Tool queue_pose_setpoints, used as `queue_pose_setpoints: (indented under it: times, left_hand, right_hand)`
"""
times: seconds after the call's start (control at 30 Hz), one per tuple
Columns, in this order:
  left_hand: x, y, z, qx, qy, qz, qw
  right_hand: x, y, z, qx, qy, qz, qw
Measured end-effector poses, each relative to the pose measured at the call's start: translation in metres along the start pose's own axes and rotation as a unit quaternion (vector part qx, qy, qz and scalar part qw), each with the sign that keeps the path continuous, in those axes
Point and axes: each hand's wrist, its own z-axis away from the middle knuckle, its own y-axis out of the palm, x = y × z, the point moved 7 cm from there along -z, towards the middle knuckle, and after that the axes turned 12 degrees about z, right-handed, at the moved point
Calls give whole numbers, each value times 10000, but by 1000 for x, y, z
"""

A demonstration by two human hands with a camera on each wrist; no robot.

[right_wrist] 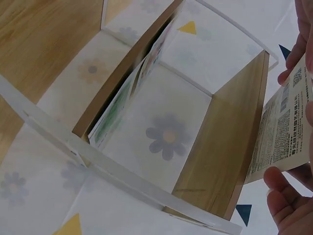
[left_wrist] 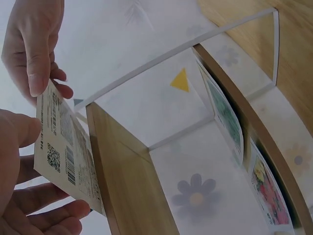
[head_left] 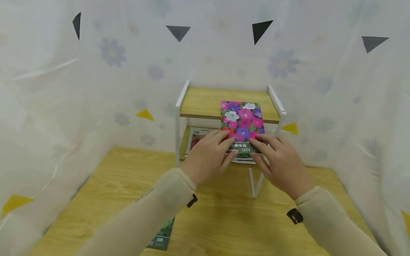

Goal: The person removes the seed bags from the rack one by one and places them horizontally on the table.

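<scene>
Both hands hold a flower seed packet (head_left: 242,121) by its lower end, one at each side. Its front shows pink, purple and white flowers above a dark printed band; the pale back (left_wrist: 61,142) carries a barcode and a QR code. My left hand (head_left: 208,154) pinches the left edge, and my right hand (head_left: 282,164) pinches the right edge. The packet is tilted against the front edge of the upper wooden shelf (head_left: 209,101) of a small white-framed rack. In the wrist views its far end appears at that shelf's edge; whether they touch I cannot tell.
On the lower shelf lie a packet with red flowers (left_wrist: 269,191) and a green one (left_wrist: 222,115). Another green packet (head_left: 161,239) lies on the wooden table (head_left: 210,239), partly under my left sleeve. White patterned sheeting (head_left: 227,3) surrounds the table.
</scene>
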Motion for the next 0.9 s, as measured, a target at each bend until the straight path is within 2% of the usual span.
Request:
queue_pose_setpoints:
  times: [0.13,0.3,0.53,0.9]
  left_hand:
    - [-2,-4,8,-263,-9,219,9994]
    - [-6,-7,15,-444,85,234,9987]
    - [-12,-12,28,-658,166,452,9967]
    - [-20,-17,52,-730,222,623,9951]
  right_hand:
    - [4,-3,4,-270,157,-180,9994]
    - [9,-11,8,-572,211,-431,9972]
    - [19,-22,15,-744,-103,-195,9970]
    - [40,-31,22,-910,-399,-67,9950]
